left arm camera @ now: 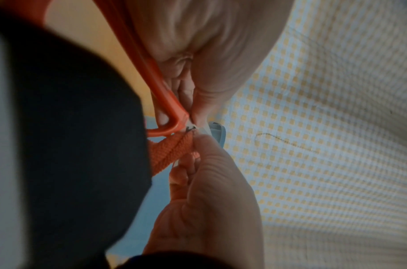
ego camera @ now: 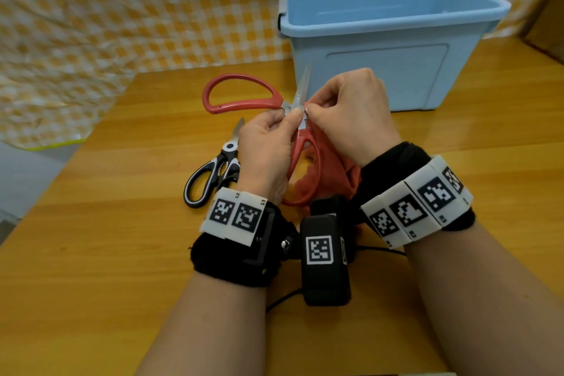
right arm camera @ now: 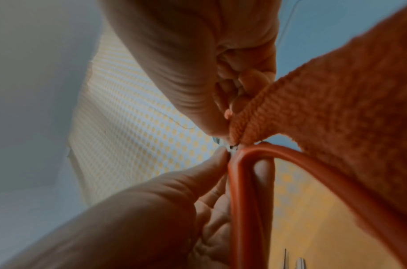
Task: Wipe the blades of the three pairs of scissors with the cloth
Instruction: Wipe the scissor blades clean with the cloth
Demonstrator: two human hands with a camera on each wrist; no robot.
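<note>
Red-handled scissors [ego camera: 241, 94] are held spread wide above the wooden table, one blade [ego camera: 302, 85] pointing up. My left hand [ego camera: 288, 116] pinches them by the pivot, just above the lower red handle [left arm camera: 156, 80]. My right hand [ego camera: 309, 107] pinches an orange cloth [ego camera: 332, 174] against the base of the blade; the rest of the cloth [right arm camera: 336, 91] hangs under the wrist. The pinched stretch of blade is hidden. Black-and-white kitchen scissors [ego camera: 213, 174] lie closed on the table left of my left wrist. No other pair shows.
A light blue plastic bin [ego camera: 390, 40] stands open behind my hands, at the back right of the table [ego camera: 122, 253]. A yellow checked sheet [ego camera: 91, 24] hangs behind and drapes off to the left. The table's left edge runs diagonally.
</note>
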